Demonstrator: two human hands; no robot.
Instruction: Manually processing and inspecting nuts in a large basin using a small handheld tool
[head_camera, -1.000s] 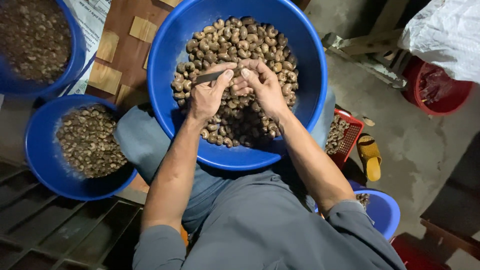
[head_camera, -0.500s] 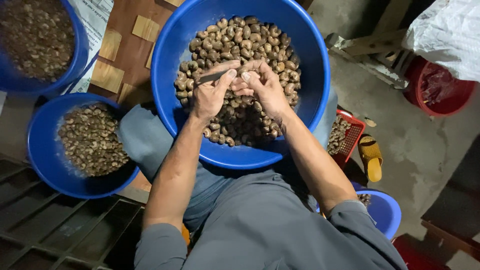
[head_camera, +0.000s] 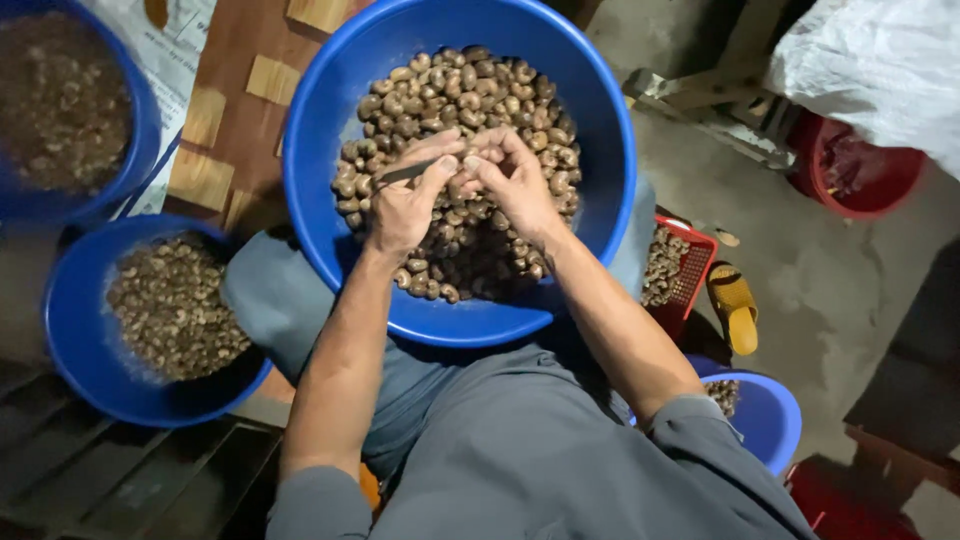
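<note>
Both hands met over the big blue basin (head_camera: 600, 150), which sat on the person's lap, tilted slightly toward them. The basin was heaped with brown cashew nuts (head_camera: 470, 90) in shell.

Left hand (head_camera: 405, 200): closed around a small dark blade tool (head_camera: 405, 172), thumb pressed along it, tip pointing right toward the other hand.

Right hand (head_camera: 515, 185): fingers pinched shut on a single nut (head_camera: 468, 168), held right at the blade tip. The nut was mostly hidden by fingers, so I couldn't tell whether it was cut open. The two hands were touching at the fingertips, just above the pile.

Around them:
- A smaller blue bowl (head_camera: 75, 370) at near left held paler shelled kernels (head_camera: 175, 305).
- Another blue tub (head_camera: 140, 130) at far left held dark brown bits, blurred.
- A wooden floor panel (head_camera: 235, 90) lay between the tubs, with printed paper under the far one.
- A red mesh basket (head_camera: 695, 265) with more nuts sat right of the basin, partly behind the forearm.
- A yellow sandal (head_camera: 735, 305) was on the concrete floor just beyond it.
- A blue bucket (head_camera: 770, 420) was at near right.
- A red tub (head_camera: 865, 175) and a white sack (head_camera: 880, 65) were at far right.
</note>
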